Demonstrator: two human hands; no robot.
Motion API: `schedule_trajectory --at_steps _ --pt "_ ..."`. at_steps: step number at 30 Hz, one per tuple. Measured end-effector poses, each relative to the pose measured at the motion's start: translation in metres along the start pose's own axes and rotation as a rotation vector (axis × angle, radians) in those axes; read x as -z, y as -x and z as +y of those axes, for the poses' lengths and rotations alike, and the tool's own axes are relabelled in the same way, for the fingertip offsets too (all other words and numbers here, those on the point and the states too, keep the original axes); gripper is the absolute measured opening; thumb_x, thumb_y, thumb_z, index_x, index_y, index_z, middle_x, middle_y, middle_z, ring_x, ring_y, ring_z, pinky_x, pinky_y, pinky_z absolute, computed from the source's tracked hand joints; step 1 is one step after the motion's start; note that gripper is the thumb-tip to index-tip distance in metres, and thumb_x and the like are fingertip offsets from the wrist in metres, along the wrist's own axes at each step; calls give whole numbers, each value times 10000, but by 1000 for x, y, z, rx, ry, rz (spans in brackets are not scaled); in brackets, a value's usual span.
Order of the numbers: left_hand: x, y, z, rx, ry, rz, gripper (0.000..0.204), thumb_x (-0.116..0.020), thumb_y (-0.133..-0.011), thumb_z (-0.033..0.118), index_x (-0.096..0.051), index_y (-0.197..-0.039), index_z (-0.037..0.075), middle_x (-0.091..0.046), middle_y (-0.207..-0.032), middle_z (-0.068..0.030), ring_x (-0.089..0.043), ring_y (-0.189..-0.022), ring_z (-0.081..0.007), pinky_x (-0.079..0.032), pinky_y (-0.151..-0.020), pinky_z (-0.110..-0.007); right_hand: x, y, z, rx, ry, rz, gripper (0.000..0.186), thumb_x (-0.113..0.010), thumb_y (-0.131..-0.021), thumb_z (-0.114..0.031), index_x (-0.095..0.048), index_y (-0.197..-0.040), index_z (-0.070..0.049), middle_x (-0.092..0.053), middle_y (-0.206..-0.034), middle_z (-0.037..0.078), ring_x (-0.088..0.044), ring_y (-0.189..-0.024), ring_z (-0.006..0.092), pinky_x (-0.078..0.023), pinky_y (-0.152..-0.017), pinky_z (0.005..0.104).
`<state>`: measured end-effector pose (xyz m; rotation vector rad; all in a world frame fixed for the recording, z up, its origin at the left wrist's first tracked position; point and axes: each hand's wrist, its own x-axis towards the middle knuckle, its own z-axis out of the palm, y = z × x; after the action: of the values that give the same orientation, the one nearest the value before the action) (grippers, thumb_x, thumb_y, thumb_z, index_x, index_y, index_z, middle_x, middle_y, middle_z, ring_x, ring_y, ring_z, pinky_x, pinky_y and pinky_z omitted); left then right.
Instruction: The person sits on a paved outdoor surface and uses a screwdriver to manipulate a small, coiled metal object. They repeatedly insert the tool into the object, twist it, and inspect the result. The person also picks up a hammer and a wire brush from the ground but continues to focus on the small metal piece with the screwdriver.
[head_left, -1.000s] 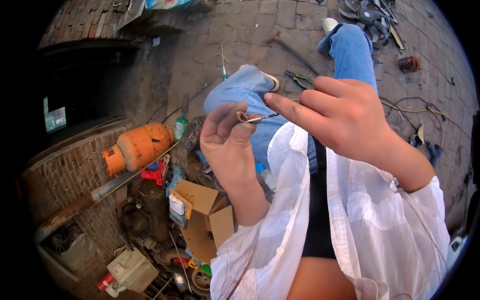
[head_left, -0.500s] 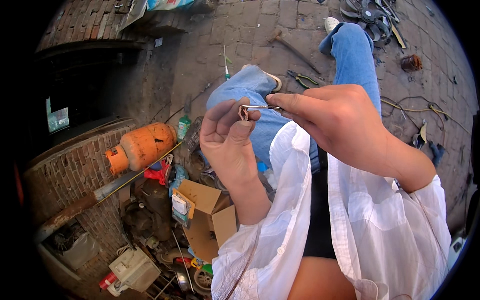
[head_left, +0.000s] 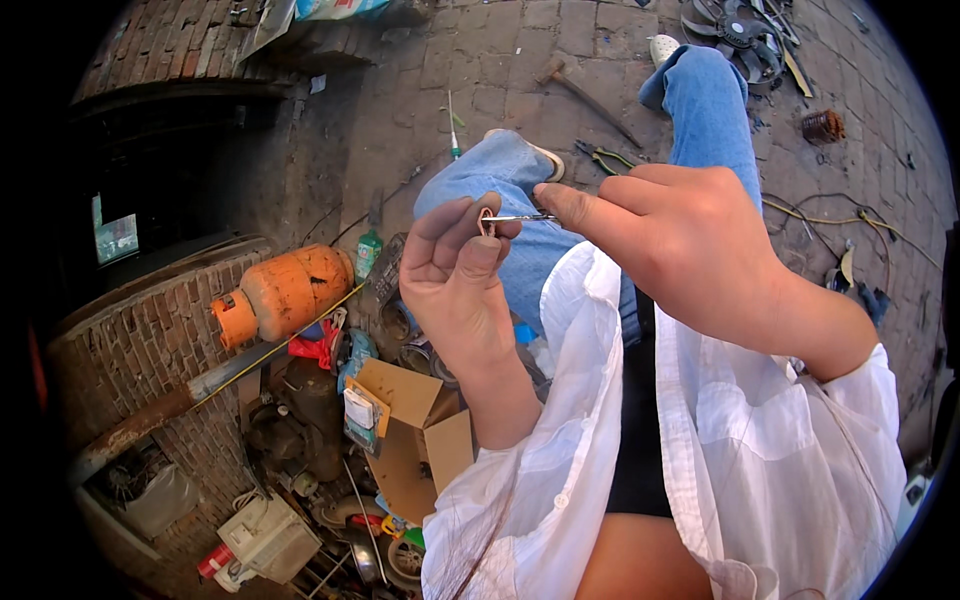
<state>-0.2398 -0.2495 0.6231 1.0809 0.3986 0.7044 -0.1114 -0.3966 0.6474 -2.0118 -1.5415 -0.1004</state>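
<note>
My left hand (head_left: 450, 280) is closed in a pinch on a small copper-coloured loop (head_left: 487, 226), held upright between thumb and fingertips. My right hand (head_left: 690, 240) grips a thin shiny metal tool (head_left: 515, 218), whose end lies at or in the loop; the tool's other end is hidden under my fingers. Both hands are in front of my jeans-clad legs (head_left: 710, 100). Beyond them on the brick paving lie pliers with green and black handles (head_left: 606, 160) and a hammer (head_left: 590, 100).
An orange gas cylinder (head_left: 285, 295) lies at left beside a rusty pipe (head_left: 150, 430). An open cardboard box (head_left: 405, 465) stands among jumbled scrap. A fan (head_left: 735, 40), a rusty cylindrical part (head_left: 822, 126) and cables (head_left: 860, 220) lie at the right. A green bottle (head_left: 368, 250) is near the cylinder.
My left fingers have turned the loop more upright. The tool's end has moved up to the loop's upper part, and my right hand has shifted slightly down and levelled.
</note>
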Motion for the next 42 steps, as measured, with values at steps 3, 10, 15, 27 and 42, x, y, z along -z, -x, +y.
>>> schedule_trajectory --at_steps 3,10,15,27,42 --pt "-1 0 1 -16 6 2 305 -699 -802 16 -588 -1080 -42 -659 -1026 -161 -674 -845 -186 -574 -734 -214 0 -1 0 -13 -29 2 421 -658 -701 -70 -628 -1120 -95 -510 -605 22 -539 -541 175 -415 -454 307" --pt "-2 -1 3 -1 -21 23 297 -694 -806 15 -591 -1080 -36 -662 -1014 -153 -672 -831 -190 -570 -727 -208 4 -2 0 -57 -49 -11 412 -666 -700 -79 -625 -1109 -89 -510 -605 25 -545 -548 187 -420 -462 314" --pt "-5 0 1 -39 -72 51 305 -698 -781 -27 -581 -1062 -41 -667 -1004 -172 -674 -851 -204 -570 -742 -252 8 -2 -1 -66 -19 -71 387 -653 -700 -65 -625 -1086 -80 -524 -612 38 -557 -556 207 -424 -471 324" --pt "-12 2 -4 -169 -265 58 356 -702 -738 -91 -558 -1062 -56 -671 -987 -203 -671 -887 -230 -559 -773 -284 10 -5 1 -119 -177 -248 273 -627 -753 -46 -638 -1025 -69 -583 -645 87 -597 -593 262 -448 -511 356" --pt "12 -5 -15 182 326 -69 346 -654 -862 133 -536 -1137 -42 -621 -1053 -151 -654 -908 -206 -583 -784 -231 17 -8 5 -204 -335 -334 123 -584 -867 -112 -629 -935 -20 -551 -605 169 -558 -565 349 -448 -535 395"
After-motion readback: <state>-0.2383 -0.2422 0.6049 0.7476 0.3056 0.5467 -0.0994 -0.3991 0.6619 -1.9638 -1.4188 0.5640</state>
